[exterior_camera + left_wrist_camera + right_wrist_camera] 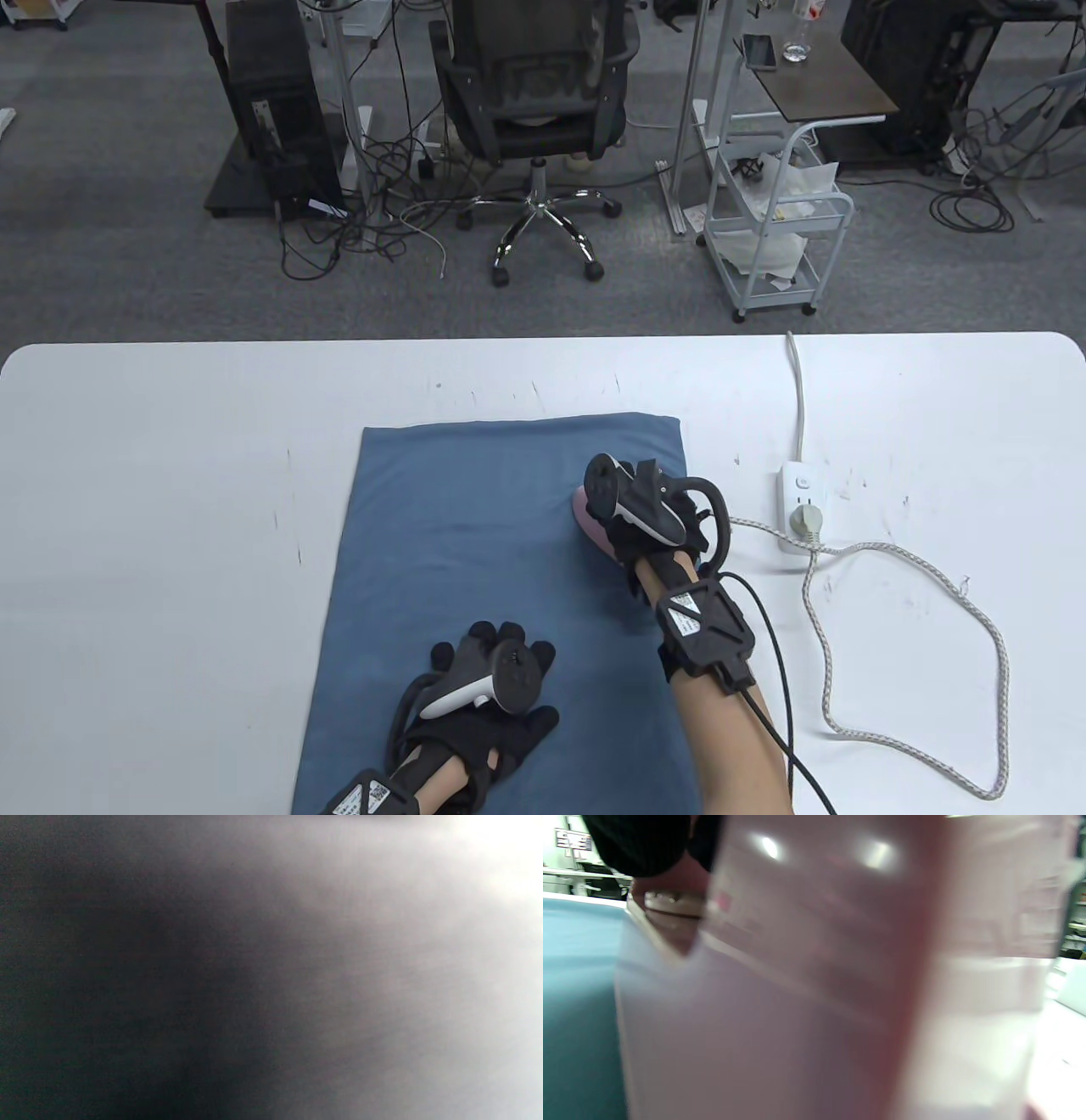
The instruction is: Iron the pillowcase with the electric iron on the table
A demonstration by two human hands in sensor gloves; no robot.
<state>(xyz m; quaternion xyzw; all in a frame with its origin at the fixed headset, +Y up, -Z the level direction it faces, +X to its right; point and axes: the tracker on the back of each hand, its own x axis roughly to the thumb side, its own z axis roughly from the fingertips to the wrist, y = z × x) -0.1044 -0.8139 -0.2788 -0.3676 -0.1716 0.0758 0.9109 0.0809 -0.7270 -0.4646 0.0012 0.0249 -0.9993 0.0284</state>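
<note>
A blue pillowcase (475,543) lies flat on the white table (153,509). My right hand (653,518) grips a pink electric iron (590,522) that sits on the pillowcase's right part; the hand and tracker hide most of it. In the right wrist view the iron's pink body (831,984) fills the frame, with gloved fingers (640,844) at the top left and the pillowcase (577,984) at the left. My left hand (488,688) rests flat on the pillowcase near its front edge, fingers spread. The left wrist view is a grey blur.
A white power strip (802,505) lies right of the pillowcase, with the iron's plug in it. The braided cord (916,569) loops over the table's right side. An office chair (534,102) and a white cart (776,221) stand beyond the far edge.
</note>
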